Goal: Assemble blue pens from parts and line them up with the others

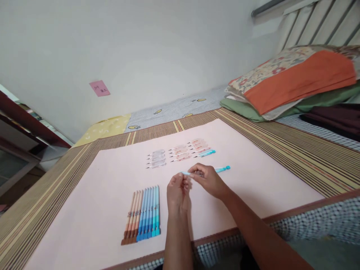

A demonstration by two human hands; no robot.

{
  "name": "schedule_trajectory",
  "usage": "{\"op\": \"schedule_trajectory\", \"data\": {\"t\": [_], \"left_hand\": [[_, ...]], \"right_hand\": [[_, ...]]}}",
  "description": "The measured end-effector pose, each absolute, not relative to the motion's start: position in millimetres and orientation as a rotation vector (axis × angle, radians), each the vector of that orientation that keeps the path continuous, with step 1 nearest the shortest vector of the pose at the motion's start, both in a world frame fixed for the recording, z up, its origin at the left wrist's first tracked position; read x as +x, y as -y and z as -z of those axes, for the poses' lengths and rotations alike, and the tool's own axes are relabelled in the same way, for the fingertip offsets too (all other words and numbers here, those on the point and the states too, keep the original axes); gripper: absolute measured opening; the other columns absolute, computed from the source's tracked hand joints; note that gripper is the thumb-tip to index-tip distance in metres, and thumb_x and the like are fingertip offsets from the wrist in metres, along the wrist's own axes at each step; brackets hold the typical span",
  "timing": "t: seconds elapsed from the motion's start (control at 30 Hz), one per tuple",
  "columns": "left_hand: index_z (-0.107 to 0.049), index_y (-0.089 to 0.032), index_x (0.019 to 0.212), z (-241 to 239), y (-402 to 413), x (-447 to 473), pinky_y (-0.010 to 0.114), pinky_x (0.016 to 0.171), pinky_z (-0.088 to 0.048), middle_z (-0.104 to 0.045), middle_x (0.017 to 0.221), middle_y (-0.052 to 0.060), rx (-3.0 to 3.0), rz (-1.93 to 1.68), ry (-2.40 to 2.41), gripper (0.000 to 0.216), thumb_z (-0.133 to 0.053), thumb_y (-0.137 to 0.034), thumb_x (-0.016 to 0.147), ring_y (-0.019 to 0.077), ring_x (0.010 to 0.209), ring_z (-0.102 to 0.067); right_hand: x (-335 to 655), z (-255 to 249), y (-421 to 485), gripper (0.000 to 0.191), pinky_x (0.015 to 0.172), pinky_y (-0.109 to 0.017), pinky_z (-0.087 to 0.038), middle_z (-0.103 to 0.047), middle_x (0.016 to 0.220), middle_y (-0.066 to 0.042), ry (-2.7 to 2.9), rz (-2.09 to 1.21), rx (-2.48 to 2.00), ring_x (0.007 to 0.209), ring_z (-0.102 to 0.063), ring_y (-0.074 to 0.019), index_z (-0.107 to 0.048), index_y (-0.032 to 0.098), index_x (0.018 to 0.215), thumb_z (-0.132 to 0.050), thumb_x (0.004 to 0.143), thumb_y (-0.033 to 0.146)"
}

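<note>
My right hand (208,179) grips a light blue pen (222,169) by its barrel, with the capped end sticking out to the right. My left hand (177,192) is pinched at the pen's left tip, fingers closed around it. Both hands hover over a pale pink sheet (253,176). In front of my left hand lies a neat row of several pen barrels (143,214), brown on the left and blue on the right. Farther back lie small groups of clear caps or refills (156,158) and pinkish ones (189,149), plus one blue pen (206,153).
The pink sheet rests on a striped woven mat (303,150) over a bed. Folded orange and green bedding (298,80) is stacked at the back right. A pink note (99,88) is stuck on the white wall. Dark wooden furniture (25,123) stands at the left.
</note>
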State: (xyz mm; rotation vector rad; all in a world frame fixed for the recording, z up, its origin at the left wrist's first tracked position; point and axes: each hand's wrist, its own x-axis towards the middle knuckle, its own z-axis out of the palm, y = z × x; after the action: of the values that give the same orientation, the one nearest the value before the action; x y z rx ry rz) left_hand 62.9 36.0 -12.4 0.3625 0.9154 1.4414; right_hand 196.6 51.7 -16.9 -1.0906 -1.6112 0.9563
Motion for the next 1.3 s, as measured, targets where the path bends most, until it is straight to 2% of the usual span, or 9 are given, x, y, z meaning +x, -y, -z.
{"op": "schedule_trajectory", "data": {"t": [0.17,0.3,0.37,0.53,0.63,0.77,1.03,1.17,1.3], "left_hand": [[-0.064,-0.009,0.073,17.0,-38.7,61.1,0.017,0.043,-0.043,-0.064,0.059,0.004,0.322,-1.410,-0.994,0.010,-0.072,-0.014,0.079,0.0082,0.045,-0.055],[-0.061,-0.011,0.071,16.8,-39.9,61.1,0.016,0.041,-0.042,-0.062,0.056,0.003,0.269,-1.509,-1.065,0.014,-0.066,-0.010,0.084,0.0079,0.044,-0.054],[-0.060,-0.011,0.070,14.2,-40.2,58.1,0.014,0.041,-0.041,-0.062,0.057,0.003,0.226,-1.567,-1.043,0.018,-0.062,-0.012,0.088,0.0068,0.044,-0.054],[-0.062,-0.009,0.072,7.2,-41.6,48.4,0.015,0.044,-0.045,-0.064,0.063,0.006,0.052,-1.516,-0.928,0.026,-0.057,-0.021,0.094,0.0082,0.050,-0.058],[-0.059,-0.011,0.072,6.5,-42.3,46.4,0.015,0.046,-0.046,-0.063,0.065,0.005,-0.046,-1.502,-0.907,0.020,-0.062,-0.019,0.090,0.0096,0.056,-0.062],[-0.054,-0.014,0.069,7.0,-42.0,45.4,0.017,0.051,-0.049,-0.059,0.064,0.002,-0.085,-1.479,-0.835,0.023,-0.060,-0.018,0.092,0.0089,0.055,-0.058],[-0.051,-0.014,0.071,5.1,-39.5,46.0,0.013,0.041,-0.030,-0.042,0.055,-0.003,-0.048,-1.288,-0.722,0.029,-0.044,-0.019,0.099,0.0045,0.043,-0.039],[-0.053,-0.014,0.074,6.7,-37.1,50.6,0.014,0.039,-0.022,-0.040,0.054,-0.006,0.114,-1.238,-0.708,0.021,-0.059,-0.022,0.092,0.0027,0.040,-0.031],[-0.056,-0.013,0.072,8.2,-34.2,58.4,0.015,0.038,-0.016,-0.036,0.048,-0.010,0.377,-1.193,-0.810,0.037,-0.087,-0.030,0.063,0.0010,0.037,-0.027]], "right_hand": [[193.2,28.7,-57.8,0.018,0.074,-0.031,-0.049,-0.072,0.093,-0.006,1.602,-0.968,-1.082,0.086,-0.065,-0.0202,-0.072,0.018,0.093,-0.063,0.083,0.030],[209.1,30.2,-62.1,0.027,0.080,-0.033,-0.049,-0.073,0.103,-0.008,1.508,-0.985,-1.101,0.093,-0.066,-0.0216,-0.071,0.018,0.103,-0.061,0.085,0.035],[222.9,26.8,-61.0,0.026,0.074,-0.031,-0.048,-0.073,0.094,-0.006,1.463,-0.927,-1.180,0.085,-0.065,-0.0198,-0.070,0.018,0.099,-0.059,0.085,0.036],[252.1,11.8,-47.9,0.011,0.052,-0.024,-0.033,-0.057,0.060,0.002,1.746,-0.957,-1.569,0.055,-0.050,-0.0127,-0.062,0.019,0.069,-0.062,0.077,0.026],[247.4,2.2,-39.4,0.010,0.050,-0.023,-0.031,-0.057,0.059,0.003,1.984,-1.036,-1.721,0.055,-0.051,-0.0126,-0.059,0.019,0.066,-0.068,0.070,0.019],[225.8,-4.8,-34.3,0.012,0.053,-0.023,-0.030,-0.064,0.069,-0.001,2.228,-0.889,-1.767,0.062,-0.054,-0.0130,-0.058,0.018,0.064,-0.064,0.069,0.008],[205.6,11.0,-30.8,0.023,0.059,-0.028,-0.027,-0.067,0.077,-0.006,2.297,-0.687,-1.762,0.071,-0.056,-0.0184,-0.061,0.017,0.075,-0.053,0.067,-0.003],[209.5,15.9,-38.4,0.020,0.066,-0.027,-0.036,-0.067,0.085,-0.005,2.122,-0.669,-1.630,0.077,-0.057,-0.0172,-0.062,0.017,0.082,-0.051,0.074,0.004],[213.3,16.5,-46.5,0.010,0.060,-0.027,-0.041,-0.060,0.069,0.000,1.618,-0.995,-1.236,0.063,-0.053,-0.0146,-0.065,0.018,0.083,-0.058,0.082,0.024]]}}
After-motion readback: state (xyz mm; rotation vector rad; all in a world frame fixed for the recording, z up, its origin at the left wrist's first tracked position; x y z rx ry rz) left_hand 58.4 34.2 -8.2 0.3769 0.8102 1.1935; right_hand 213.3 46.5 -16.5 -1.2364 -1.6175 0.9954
